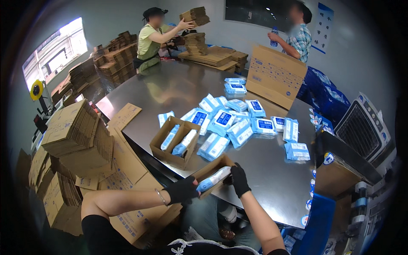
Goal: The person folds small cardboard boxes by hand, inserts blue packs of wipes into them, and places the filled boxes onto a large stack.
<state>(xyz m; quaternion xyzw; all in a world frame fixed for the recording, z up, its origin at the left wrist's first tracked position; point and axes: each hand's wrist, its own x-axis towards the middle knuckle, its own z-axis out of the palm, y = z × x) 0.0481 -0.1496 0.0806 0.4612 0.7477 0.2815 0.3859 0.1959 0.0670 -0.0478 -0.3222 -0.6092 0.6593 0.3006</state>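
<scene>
1. Brushed steel table (178, 91) gleams, strewn with glossy blue wipe packs (238, 121).
2. Left hand (182, 190), in a black glove, grips a small brown cardboard box (211, 169) at the table's near edge.
3. Right hand (239, 179), gloved too, pinches a soft pack (213, 179) lying inside that box.

You are looking at a bright, evenly lit room. Daylight comes from the window (55, 53) at the far left, which is blown out white. The steel counter (178, 85) throws back soft glare and blurred reflections. Fisheye bending curves straight edges toward the rim, where dark vignetting closes in. The far faces are blurred; near things stay fairly sharp.
</scene>
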